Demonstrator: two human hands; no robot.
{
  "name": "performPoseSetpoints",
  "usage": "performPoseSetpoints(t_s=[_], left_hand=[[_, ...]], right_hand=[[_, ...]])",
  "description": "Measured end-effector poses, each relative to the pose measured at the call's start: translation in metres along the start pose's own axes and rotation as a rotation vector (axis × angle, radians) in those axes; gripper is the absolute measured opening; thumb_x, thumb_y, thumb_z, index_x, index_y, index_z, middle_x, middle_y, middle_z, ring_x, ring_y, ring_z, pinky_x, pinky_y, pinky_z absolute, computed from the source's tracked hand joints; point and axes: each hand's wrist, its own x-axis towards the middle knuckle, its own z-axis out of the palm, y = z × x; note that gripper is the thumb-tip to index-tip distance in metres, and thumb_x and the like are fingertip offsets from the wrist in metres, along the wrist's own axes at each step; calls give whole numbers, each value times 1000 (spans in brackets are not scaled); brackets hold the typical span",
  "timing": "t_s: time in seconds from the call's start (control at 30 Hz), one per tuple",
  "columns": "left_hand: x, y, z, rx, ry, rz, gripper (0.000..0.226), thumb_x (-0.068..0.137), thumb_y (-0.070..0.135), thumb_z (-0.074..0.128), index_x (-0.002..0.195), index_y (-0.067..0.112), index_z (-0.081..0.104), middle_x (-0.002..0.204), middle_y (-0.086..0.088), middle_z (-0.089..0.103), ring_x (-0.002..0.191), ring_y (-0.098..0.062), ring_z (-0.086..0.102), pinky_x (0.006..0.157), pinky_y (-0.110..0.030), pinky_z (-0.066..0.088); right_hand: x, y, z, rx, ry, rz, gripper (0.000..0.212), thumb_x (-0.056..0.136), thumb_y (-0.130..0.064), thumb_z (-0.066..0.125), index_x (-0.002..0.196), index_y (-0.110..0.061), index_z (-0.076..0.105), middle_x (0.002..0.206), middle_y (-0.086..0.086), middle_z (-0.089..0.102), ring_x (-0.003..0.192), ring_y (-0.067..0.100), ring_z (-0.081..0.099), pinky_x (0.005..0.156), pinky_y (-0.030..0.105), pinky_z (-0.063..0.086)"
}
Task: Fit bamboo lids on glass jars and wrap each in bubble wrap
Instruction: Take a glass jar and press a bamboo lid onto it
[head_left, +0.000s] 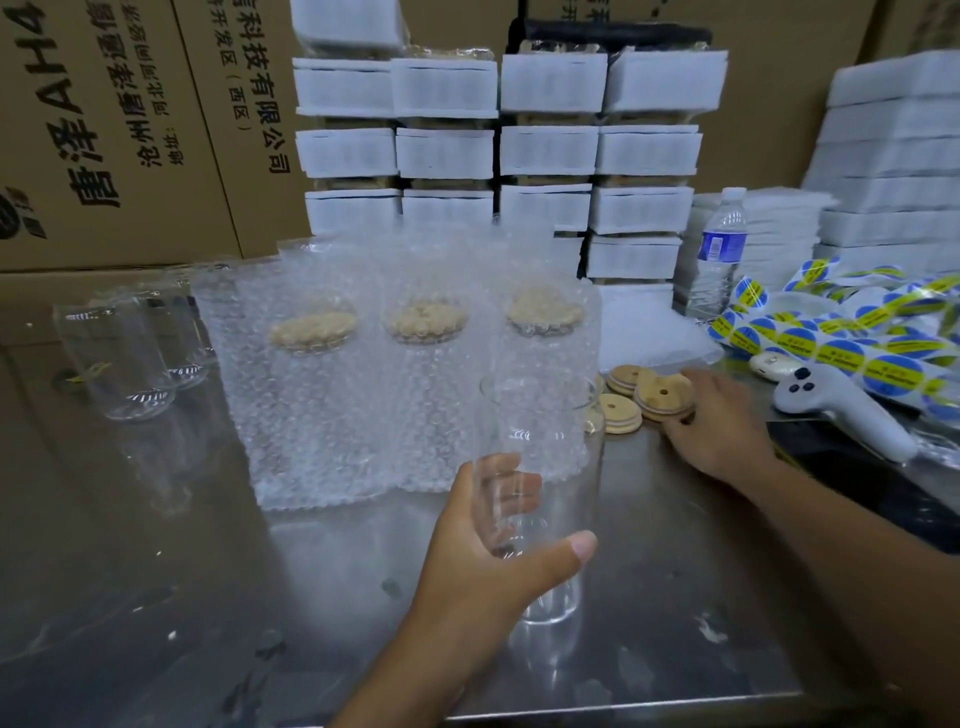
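Observation:
My left hand (498, 545) grips a clear glass jar (545, 457) that stands upright on the steel table, open at the top with no lid. To the right, my right hand (719, 421) reaches to a small pile of round bamboo lids (662, 395), fingers curled at the edge of the nearest one. Behind the jar stand three lidded jars inside bubble wrap (426, 364), their bamboo tops showing through. At the left, bare glass jars (124, 353) wait uncovered.
The steel table (332, 597) has its front edge near the bottom. Stacks of white-wrapped packs (545, 150) rise behind. A water bottle (719, 254), a strip of blue-yellow stickers (852, 353) and a white handheld controller (841, 410) lie at right. Cardboard boxes (104, 130) line the back.

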Motion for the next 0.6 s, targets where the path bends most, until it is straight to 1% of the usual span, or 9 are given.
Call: performPoseSetpoints(t_s=[0.1,0.17,0.23,0.3,0.37,0.43,0.5,0.6], left_hand=[[1,0,1,16,-12,8,67,42,49,83,103,50,56,106,21,66,104,0,62,76,-19,50],[3,0,1,24,-9,9,62,42,50,83,98,55,56,106,21,66,104,0,63,79,-22,49],[4,-1,1,22,-1,5,62,42,50,83,97,55,56,106,22,66,104,0,63,83,-25,49],[5,-2,1,13,5,-1,65,41,50,83,101,49,57,105,23,66,103,1,63,84,-26,50],[5,-2,1,4,9,-5,71,40,50,83,105,43,56,104,23,66,103,1,63,82,-23,50],[5,-2,1,3,11,-10,76,39,50,82,108,38,54,103,24,66,102,1,63,81,-22,49],[5,-1,1,8,13,-12,77,39,51,82,109,37,53,101,24,66,100,2,63,81,-22,49],[4,0,0,4,11,-17,77,39,52,82,109,38,53,101,26,65,100,3,63,79,-18,50]], right_hand=[[6,-2,10,-122,-26,10,64,90,-41,54,145,-17,32,149,11,35,138,32,27,111,49,26],[11,-5,13,-169,-43,16,66,92,-47,50,147,-21,26,153,8,30,141,30,22,112,52,21],[15,-10,14,-171,-90,26,65,93,-49,46,148,-23,24,154,6,27,142,30,19,113,55,17],[16,-14,15,-149,-116,49,61,93,-48,45,146,-23,28,152,6,30,141,30,21,112,56,16],[13,-15,16,-141,-86,67,58,93,-48,47,143,-21,35,148,10,35,138,31,25,112,53,18],[9,-17,15,-148,-28,75,58,92,-49,50,140,-19,39,143,15,40,134,34,29,110,48,23],[4,-19,13,-151,44,82,60,89,-50,56,135,-15,43,137,18,45,129,35,33,105,43,28],[-4,-23,10,-77,140,93,62,86,-45,62,133,-10,44,132,22,47,125,38,38,101,43,31]])
